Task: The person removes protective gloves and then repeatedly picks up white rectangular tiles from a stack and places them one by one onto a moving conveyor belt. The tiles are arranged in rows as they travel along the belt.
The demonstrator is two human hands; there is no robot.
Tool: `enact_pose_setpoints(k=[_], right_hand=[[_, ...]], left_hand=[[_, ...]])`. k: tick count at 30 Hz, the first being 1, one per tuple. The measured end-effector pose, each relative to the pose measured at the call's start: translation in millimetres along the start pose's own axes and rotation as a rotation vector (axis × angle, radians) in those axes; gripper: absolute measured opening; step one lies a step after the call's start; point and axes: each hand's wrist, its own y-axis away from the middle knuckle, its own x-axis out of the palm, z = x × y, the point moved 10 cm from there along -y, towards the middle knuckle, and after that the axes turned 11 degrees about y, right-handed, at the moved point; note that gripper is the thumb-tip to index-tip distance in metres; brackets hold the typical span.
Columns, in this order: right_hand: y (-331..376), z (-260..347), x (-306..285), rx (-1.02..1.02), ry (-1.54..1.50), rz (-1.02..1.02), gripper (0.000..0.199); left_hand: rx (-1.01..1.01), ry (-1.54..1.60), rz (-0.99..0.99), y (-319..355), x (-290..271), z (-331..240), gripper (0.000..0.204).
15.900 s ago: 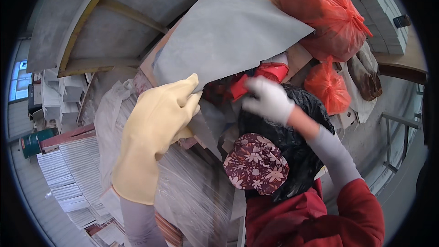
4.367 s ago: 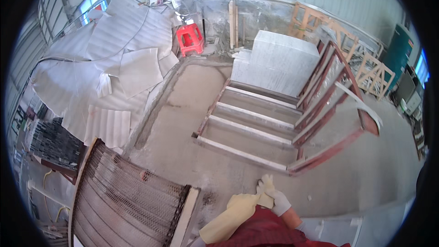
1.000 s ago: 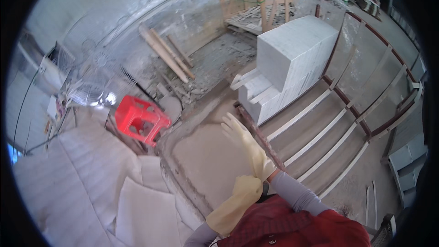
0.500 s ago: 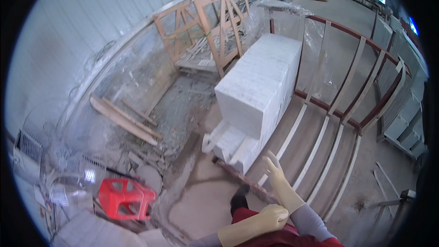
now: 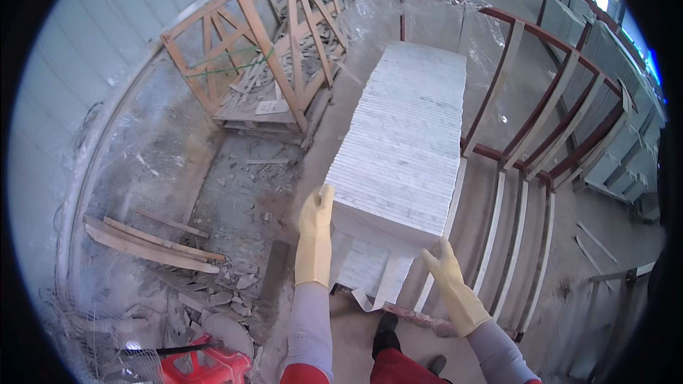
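Note:
A long row of white, grey-veined stone slabs [image 5: 402,135] stands on edge, packed face to face, running away from me. My left hand [image 5: 318,206], in a pale yellow rubber glove, grips the left edge of the nearest slab [image 5: 388,224] near its upper corner. At the right upper corner of that slab is my right hand [image 5: 442,259], gloved the same way, its thumb and fingers about the edge. The palm sides and most fingertips are hidden. Below the slab's face, lower white stone pieces [image 5: 364,270] show between my arms.
A red metal rack [image 5: 523,163] with pale strips stands to the right. Left lie stone rubble [image 5: 260,192], loose wooden planks [image 5: 153,245] and a wooden crate frame [image 5: 256,35]. A red plastic stool [image 5: 206,366] and a wire fan guard [image 5: 107,352] are at lower left.
Both hands have moved up and apart from near my body to the nearest slab's two sides. The view has shifted closer over the slab row, and its top shows more fully.

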Motion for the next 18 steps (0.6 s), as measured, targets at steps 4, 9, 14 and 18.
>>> enact_pose_setpoints(k=[4,9,14,18], right_hand=[[9.5,24.6,-11.0,0.066,0.113,-0.1,0.055],[6.8,17.3,-2.8,0.125,0.103,-0.141,0.054],[11.4,11.5,-5.1,0.154,0.132,-0.216,0.067],[22.5,10.5,-13.2,0.103,0.2,-0.355,0.061]], left_hand=[[0.064,0.079,-0.055,2.4,21.2,-16.3,0.065],[0.025,0.11,-0.06,-2.6,15.6,-7.2,0.058],[0.031,0.105,-0.039,-1.9,13.4,-11.7,0.058],[-0.015,0.113,-0.002,-0.9,14.2,-15.0,0.055]])
